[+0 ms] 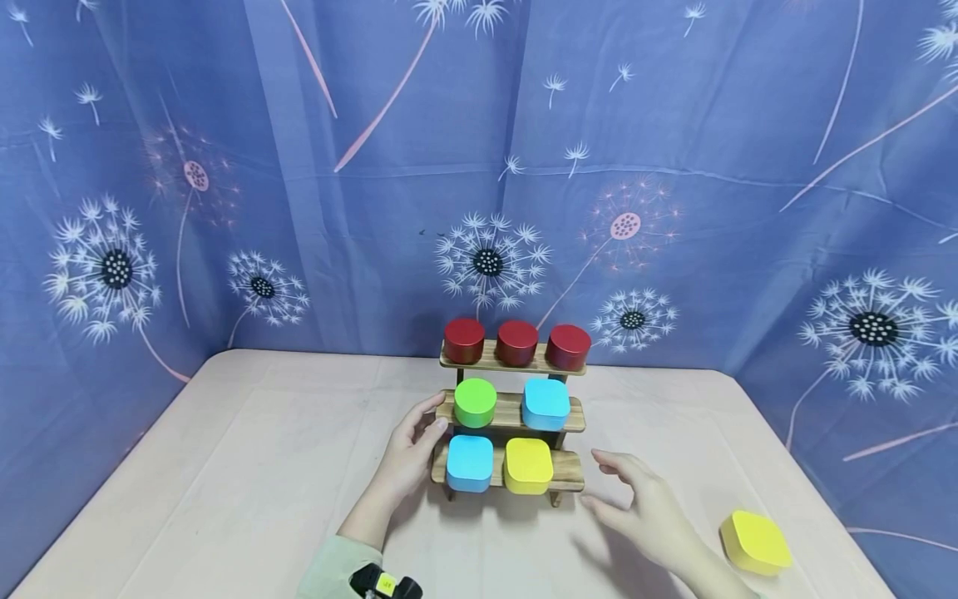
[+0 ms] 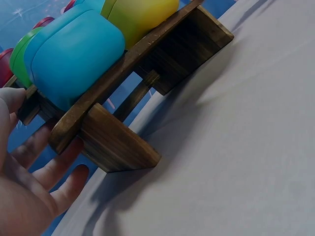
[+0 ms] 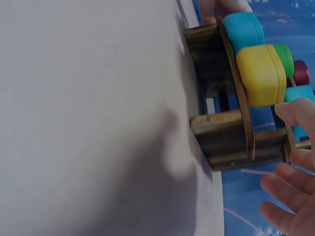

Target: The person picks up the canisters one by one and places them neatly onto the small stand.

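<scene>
A three-tier wooden stand [image 1: 570, 470] carries several coloured round and rounded-square pieces that look like small tins. My left hand [image 1: 410, 453] holds the stand's left end, thumb and index finger at the middle shelf's edge, other fingers spread beside the bottom shelf. To the stand's right, my right hand [image 1: 649, 514] is held apart from it, thumb and fingers parted with nothing between them. The bottom shelf bears a blue square tin [image 1: 470, 463] and a yellow square tin [image 1: 528, 466]. A green round tin [image 1: 475, 403] and another blue square tin [image 1: 545, 403] sit on the middle shelf.
Three dark red round tins [image 1: 517, 343] line the top shelf. Another yellow square tin [image 1: 756, 542] lies on the pale tabletop [image 1: 247, 482] at the right, beyond my right wrist. Blue dandelion-print cloth [image 1: 374, 249] hangs behind and along both sides.
</scene>
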`<state>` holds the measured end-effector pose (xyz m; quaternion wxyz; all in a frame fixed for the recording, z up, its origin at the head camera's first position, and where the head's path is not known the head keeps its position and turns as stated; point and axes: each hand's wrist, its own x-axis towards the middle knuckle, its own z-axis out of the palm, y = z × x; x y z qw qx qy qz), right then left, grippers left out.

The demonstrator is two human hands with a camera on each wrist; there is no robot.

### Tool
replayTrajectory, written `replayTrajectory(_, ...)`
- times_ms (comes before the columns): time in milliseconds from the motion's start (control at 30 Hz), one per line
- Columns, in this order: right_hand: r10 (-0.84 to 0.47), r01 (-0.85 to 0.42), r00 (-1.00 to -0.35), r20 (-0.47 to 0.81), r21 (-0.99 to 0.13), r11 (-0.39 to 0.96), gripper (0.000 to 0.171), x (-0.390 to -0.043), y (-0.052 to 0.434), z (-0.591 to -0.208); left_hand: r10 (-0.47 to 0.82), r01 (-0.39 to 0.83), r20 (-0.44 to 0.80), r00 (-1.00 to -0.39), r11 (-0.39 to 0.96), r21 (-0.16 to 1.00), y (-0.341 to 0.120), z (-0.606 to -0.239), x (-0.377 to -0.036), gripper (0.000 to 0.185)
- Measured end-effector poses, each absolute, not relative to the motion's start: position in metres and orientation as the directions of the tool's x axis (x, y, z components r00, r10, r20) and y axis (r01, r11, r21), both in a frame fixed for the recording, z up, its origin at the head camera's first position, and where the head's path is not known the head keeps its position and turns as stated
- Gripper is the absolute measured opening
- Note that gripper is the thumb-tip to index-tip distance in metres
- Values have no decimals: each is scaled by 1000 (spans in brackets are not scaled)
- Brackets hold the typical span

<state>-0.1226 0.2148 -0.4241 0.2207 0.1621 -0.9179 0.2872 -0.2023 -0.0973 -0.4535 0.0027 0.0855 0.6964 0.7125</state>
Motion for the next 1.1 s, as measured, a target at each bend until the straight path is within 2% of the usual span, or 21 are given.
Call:
replayTrajectory(167,-127,-370,-866,483,-449,814,52,-120,225,-426,114,114,114,-987,-7,993,-98,-455,-203,42)
replayTrajectory(333,-114,-369,-856,504,-442,818,51,-117,235,-427,118,114,113,-987,-1,993,-98,-455,-203,42)
replayTrajectory(533,-91,-369,-859,504,-485,793,51,-114,245,-429,124,118,118,-985,-9,993,-98,-454,-203,42)
replayTrajectory(1100,-14,-270,-887,461,-494,827,50,-106,267,-431,107,121,117,-987,26,992,-98,-455,-203,41)
